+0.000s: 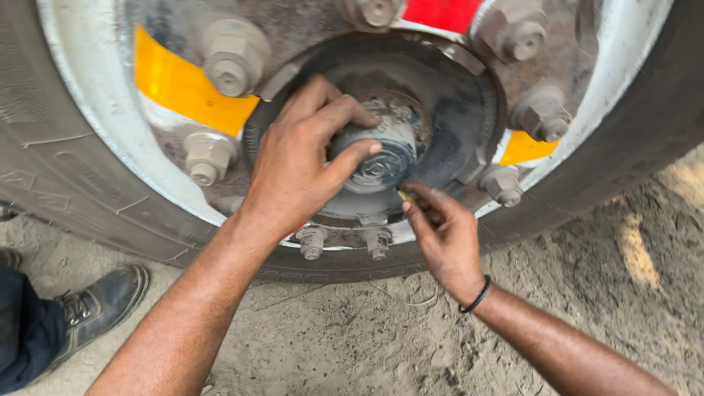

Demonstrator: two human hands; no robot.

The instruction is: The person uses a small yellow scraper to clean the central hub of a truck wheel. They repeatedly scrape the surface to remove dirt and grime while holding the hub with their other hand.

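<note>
My left hand (pixel 293 165) is clamped round the greasy grey hub cap (pixel 381 150) at the centre of the truck wheel (pixel 95 95), thumb under it at about five o'clock, fingers over the top at eleven; my right hand (pixel 444 238) sits just below at five o'clock of the cap, fingertips pinched narrow on a small yellowish piece (pixel 405 196) I cannot make out; I judge I am seating or working the cap in the hub; next I should steady the cap squarely and bring that piece to its edge; lug nuts (pixel 231 55) ring the hub; a boot (pixel 103 301) stands at eight o'clock on the sandy ground (pixel 367 330).
</note>
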